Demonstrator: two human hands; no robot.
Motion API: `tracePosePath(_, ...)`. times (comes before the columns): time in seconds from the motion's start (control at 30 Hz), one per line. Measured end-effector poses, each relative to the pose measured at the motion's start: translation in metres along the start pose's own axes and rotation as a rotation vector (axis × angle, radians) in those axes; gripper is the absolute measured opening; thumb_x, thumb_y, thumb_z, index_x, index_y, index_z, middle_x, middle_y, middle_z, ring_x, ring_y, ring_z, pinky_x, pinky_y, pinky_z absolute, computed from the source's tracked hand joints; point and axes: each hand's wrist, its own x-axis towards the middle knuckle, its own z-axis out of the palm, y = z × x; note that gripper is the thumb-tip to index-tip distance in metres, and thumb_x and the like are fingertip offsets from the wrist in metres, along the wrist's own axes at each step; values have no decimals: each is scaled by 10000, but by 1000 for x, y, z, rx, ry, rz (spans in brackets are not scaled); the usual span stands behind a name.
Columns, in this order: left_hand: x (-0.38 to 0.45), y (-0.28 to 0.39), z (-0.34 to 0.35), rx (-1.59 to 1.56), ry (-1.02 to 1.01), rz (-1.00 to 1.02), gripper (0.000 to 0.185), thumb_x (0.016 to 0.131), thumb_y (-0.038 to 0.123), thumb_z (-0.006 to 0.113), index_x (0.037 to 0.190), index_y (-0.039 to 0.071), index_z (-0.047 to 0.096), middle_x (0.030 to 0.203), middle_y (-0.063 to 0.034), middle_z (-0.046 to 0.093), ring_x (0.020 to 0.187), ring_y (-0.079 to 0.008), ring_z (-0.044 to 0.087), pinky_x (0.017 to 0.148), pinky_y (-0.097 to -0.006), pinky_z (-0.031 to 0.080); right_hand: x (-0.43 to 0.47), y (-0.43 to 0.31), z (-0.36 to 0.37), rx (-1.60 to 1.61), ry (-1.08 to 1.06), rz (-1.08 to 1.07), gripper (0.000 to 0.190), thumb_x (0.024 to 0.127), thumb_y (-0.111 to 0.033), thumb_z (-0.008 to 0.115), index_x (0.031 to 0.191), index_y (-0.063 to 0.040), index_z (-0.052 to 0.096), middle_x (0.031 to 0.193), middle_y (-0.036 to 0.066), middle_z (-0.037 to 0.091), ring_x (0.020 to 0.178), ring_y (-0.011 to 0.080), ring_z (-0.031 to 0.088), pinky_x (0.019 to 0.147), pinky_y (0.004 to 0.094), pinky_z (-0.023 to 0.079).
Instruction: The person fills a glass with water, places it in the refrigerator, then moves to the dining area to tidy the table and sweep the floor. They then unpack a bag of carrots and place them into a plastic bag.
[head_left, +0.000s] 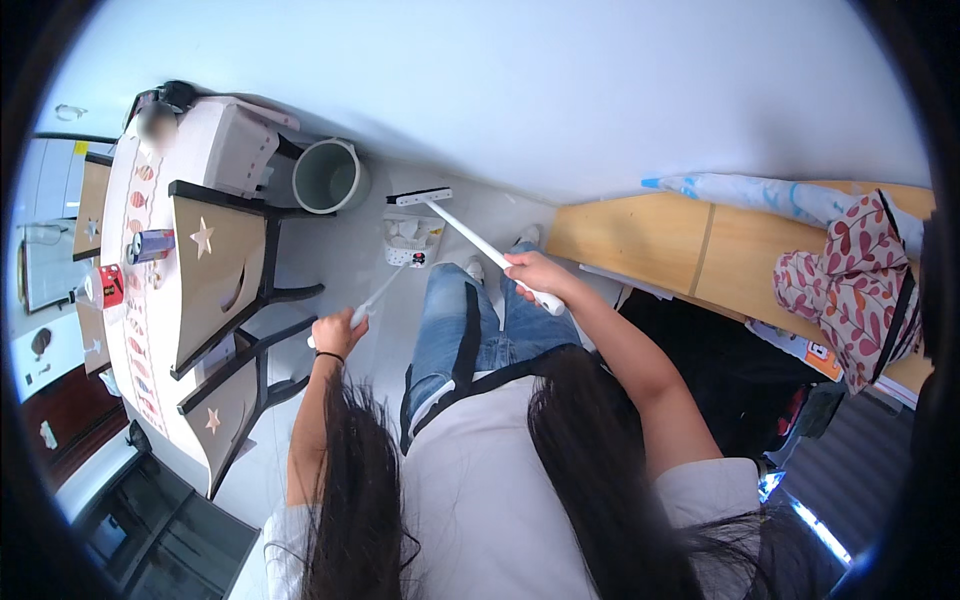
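My right hand (538, 274) is closed around the white handle of a squeegee or floor brush (472, 236). Its wide white head has a dark edge and is held above a small white container (401, 256). Crumpled pale waste (409, 231) lies inside that container, and dots and a dark figure decorate its near wall. In my left hand (341, 332) is the white grip of a thin rod (388, 286), which slants down to the container's near side. Whether the rod is fixed to the container or only touches it, I cannot tell.
A grey-green bucket (328, 176) stands beside the wall. Left are chairs with star cut-outs (219, 255) and a table with a patterned cover (137, 300), bearing a can (152, 246) and a bottle (101, 287). At right, a wooden surface (637, 232) holds leaf-patterned fabric (855, 292).
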Motion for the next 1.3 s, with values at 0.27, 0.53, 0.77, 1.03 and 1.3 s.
tracePosePath(0.27, 28, 5, -9, 16, -46, -28, 370, 744, 443, 617, 622, 104, 529, 569, -105, 582, 540, -305, 587, 499, -401, 458, 0, -23, 0, 38, 13, -69, 523, 890, -221, 495, 1379, -155, 320, 632, 15, 485, 438, 85, 459, 366, 263, 383)
tracePosePath(0.53, 35, 5, -11, 24, -84, -44, 362, 749, 453, 610, 661, 106, 556, 581, -104, 592, 557, -305, 595, 512, -401, 466, -3, -32, 2, 67, 27, -71, 532, 896, -221, 497, 1390, -170, 307, 630, 7, 481, 432, 71, 439, 360, 250, 369)
tracePosePath(0.77, 43, 2, -17, 21, -91, -18, 349, 753, 448, 607, 676, 110, 572, 592, -102, 599, 572, -307, 600, 529, -404, 469, 3, -19, -1, 105, 15, -90, 527, 879, -197, 505, 1371, -125, 331, 633, 30, 493, 432, 102, 471, 366, 278, 398)
tracePosePath(1.03, 37, 4, -13, -3, -89, -31, 346, 743, 442, 615, 655, 111, 563, 593, -101, 597, 570, -313, 596, 524, -411, 464, 2, -16, -2, 104, 18, -55, 503, 881, -195, 504, 1353, -119, 351, 613, 23, 491, 424, 102, 471, 366, 286, 397)
tracePosePath(1.3, 31, 12, -12, -23, -99, -36, 353, 736, 461, 621, 650, 123, 568, 568, -84, 586, 548, -298, 592, 508, -404, 467, -4, -24, -27, 286, -32, -16, 470, 885, -207, 515, 1330, -155, 373, 630, 15, 502, 413, 48, 423, 338, 223, 352)
